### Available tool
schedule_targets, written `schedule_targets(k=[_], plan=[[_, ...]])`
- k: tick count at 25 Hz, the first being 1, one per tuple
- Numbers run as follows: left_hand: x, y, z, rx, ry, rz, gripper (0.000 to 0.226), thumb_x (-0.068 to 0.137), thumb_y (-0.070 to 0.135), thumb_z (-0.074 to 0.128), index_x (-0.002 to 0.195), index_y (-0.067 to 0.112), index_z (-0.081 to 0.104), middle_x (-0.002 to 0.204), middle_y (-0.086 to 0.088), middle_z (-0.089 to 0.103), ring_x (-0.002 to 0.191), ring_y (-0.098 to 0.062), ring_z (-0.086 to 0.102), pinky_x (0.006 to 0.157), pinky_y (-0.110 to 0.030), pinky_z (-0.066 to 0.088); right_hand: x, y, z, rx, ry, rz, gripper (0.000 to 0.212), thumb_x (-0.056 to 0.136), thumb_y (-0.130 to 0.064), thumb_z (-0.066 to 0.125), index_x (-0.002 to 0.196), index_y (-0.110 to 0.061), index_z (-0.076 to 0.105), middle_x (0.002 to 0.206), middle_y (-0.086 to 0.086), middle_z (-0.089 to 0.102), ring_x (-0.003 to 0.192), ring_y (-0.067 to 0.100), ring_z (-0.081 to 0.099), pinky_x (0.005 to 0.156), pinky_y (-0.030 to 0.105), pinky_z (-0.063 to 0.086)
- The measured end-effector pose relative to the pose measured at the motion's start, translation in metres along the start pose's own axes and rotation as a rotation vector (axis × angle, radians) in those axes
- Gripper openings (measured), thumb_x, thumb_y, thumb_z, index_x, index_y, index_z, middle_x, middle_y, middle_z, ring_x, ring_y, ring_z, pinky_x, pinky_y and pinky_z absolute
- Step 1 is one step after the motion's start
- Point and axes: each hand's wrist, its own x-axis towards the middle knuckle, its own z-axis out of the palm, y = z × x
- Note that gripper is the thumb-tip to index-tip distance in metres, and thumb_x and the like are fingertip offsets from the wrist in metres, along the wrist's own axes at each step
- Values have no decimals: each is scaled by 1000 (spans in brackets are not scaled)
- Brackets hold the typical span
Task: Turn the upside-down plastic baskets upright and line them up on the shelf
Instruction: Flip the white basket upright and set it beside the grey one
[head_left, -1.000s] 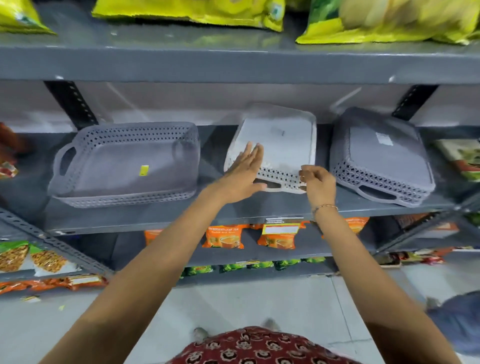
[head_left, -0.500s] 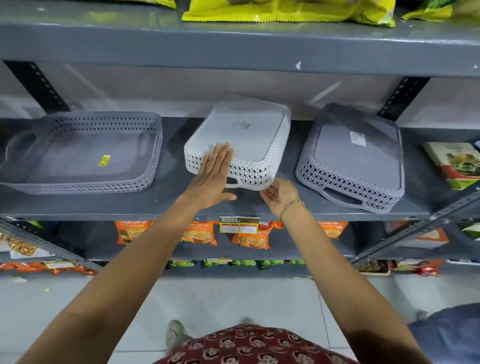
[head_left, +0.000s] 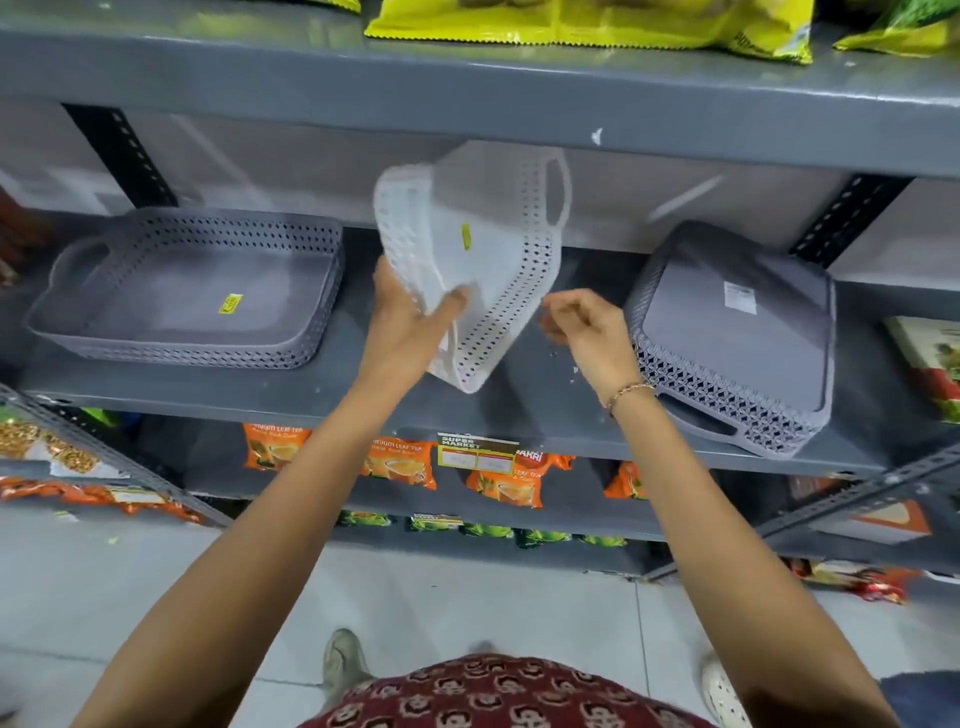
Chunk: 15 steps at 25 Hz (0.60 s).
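A white perforated basket (head_left: 483, 249) is tipped up on its side above the grey shelf (head_left: 395, 400), its open inside and a yellow sticker facing me. My left hand (head_left: 410, 322) grips its lower left rim, thumb inside. Just right of the basket, my right hand (head_left: 587, 322) hovers with fingers loosely curled, holding nothing. A grey basket (head_left: 192, 291) sits upright on the shelf at the left. Another grey basket (head_left: 737, 332) lies upside down at the right, its handle toward the front edge.
The shelf above (head_left: 467, 88) hangs low over the tilted basket and carries yellow packets (head_left: 587, 21). A boxed product (head_left: 930, 364) stands at the far right of the shelf. Orange tea packets (head_left: 400, 462) fill the shelf below.
The white basket lay upside down on the shelf under both hands; now it is lifted and swung up onto its side. My right hand has come off it.
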Motion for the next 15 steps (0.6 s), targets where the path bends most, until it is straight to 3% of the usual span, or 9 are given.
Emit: schedule_targets(k=[2,5,8,13,15], plan=[[12,-2,-8,-191,8,-254,70,77,51,61,136,21,37,132,8,54,119,-14,53,104,-37,42,7,22,-4,-415,-29,-149,26,90,3,48,107,-6,65,110,9,67,97,23,65,93,27,49],[25,-12,-14,-355,-61,-420,51,82,50,55,124,21,53,120,1,66,109,-20,62,91,-38,51,18,39,-8,-719,-185,-249,43,83,15,42,117,-2,62,132,14,56,122,29,53,109,27,37],[34,-18,-17,-414,-96,-522,34,89,46,52,113,22,56,113,-4,65,109,-25,61,98,-41,49,25,41,-8,-911,-309,-265,49,78,19,42,117,-4,62,132,14,56,125,31,49,112,33,37],[44,-36,-12,-306,-18,-675,37,97,23,46,131,9,47,132,-17,56,102,-30,55,91,-42,49,36,39,-2,-1067,-342,-319,48,74,15,48,113,-9,65,119,14,64,117,31,54,103,39,44],[45,-36,-8,-230,10,-673,43,96,21,48,135,6,43,141,-15,49,109,-28,53,96,-41,47,39,37,1,-1089,-344,-330,45,75,12,49,111,-9,65,116,14,66,114,31,55,101,39,45]])
